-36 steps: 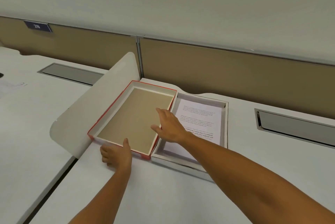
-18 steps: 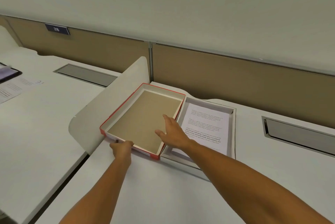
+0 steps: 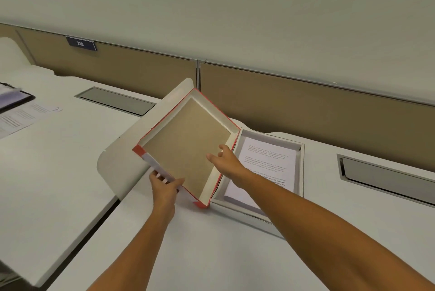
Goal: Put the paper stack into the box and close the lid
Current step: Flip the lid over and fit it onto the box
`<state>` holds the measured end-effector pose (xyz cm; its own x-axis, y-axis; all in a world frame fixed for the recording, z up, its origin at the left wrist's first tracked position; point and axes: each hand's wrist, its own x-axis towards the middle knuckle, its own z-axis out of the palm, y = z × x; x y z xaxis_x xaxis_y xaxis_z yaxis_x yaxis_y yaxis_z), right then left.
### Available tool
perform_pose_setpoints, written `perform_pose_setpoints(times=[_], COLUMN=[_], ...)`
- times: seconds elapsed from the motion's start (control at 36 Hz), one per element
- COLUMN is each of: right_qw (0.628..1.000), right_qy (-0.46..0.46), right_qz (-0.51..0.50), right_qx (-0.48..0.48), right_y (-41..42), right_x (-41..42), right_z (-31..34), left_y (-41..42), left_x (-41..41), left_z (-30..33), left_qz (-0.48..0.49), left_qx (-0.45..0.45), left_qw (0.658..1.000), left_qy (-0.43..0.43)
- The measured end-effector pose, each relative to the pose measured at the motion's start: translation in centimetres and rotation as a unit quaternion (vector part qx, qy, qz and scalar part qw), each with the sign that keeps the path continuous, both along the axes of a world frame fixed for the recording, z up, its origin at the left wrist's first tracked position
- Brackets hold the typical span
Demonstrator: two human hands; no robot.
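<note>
The paper stack [image 3: 266,168], white sheets with printed text, lies inside the grey box [image 3: 300,168] on the desk at centre right. The red-edged lid [image 3: 186,142], brown cardboard inside, is tilted up on its right edge beside the box, its left side raised. My left hand [image 3: 164,187] grips the lid's near left edge. My right hand [image 3: 226,161] reaches over the lid's right wall, fingers spread against the lid's inner face, above the box's left side.
A white curved divider panel [image 3: 122,161] stands just left of the lid. Cable hatches [image 3: 386,177] are set in the desk at right and at back left [image 3: 115,101]. Papers [image 3: 18,117] and a dark folder lie on the neighbouring desk at far left. Brown partition behind.
The lid lay flat on the desk; now its left side is lifted and it tilts toward the box. My left hand has closed on its near edge. The camera view has shifted left.
</note>
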<state>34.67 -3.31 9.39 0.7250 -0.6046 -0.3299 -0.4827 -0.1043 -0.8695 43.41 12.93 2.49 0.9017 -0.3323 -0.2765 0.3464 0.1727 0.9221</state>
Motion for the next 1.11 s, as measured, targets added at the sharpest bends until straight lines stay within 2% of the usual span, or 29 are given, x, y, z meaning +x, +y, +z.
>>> perform_pose_setpoints(times=[0.11,0.25,0.44,0.61,0.72,0.94,1.03,1.11], right_qw=[1.000,0.996,0.987,0.971,0.957,0.943,0.930,0.922], right_qy=[-0.018,-0.077,-0.139,-0.178,-0.214,-0.213,-0.217,-0.220], right_qz=[0.004,-0.024,-0.043,-0.086,-0.096,-0.141,-0.165,-0.175], right_qx=[0.012,0.042,0.060,0.134,0.169,0.212,0.248,0.268], right_y=[0.7,0.7,0.6,-0.1,-0.6,-1.7,-2.3,-3.0], right_x=[0.1,-0.5,-2.2,-3.6,-4.5,-6.6,-8.0,-9.5], right_z=[1.1,3.1,5.4,6.2,7.0,7.5,7.3,7.2], left_y=[-0.5,-1.2,-2.4,-2.7,-2.7,-1.1,-0.9,-2.1], left_x=[-1.3,-3.6,-6.3,-8.0,-8.7,-8.0,-7.0,-5.3], left_z=[0.9,1.8,2.1,1.7,1.0,-0.2,-1.0,-2.2], left_qz=[-0.041,-0.094,-0.125,-0.116,-0.123,-0.180,-0.135,-0.138], left_qx=[0.027,0.076,0.156,0.186,0.197,0.134,0.131,0.216], left_qw=[0.995,0.971,0.935,0.929,0.913,0.894,0.919,0.934], left_qy=[-0.088,-0.209,-0.294,-0.299,-0.334,-0.388,-0.346,-0.250])
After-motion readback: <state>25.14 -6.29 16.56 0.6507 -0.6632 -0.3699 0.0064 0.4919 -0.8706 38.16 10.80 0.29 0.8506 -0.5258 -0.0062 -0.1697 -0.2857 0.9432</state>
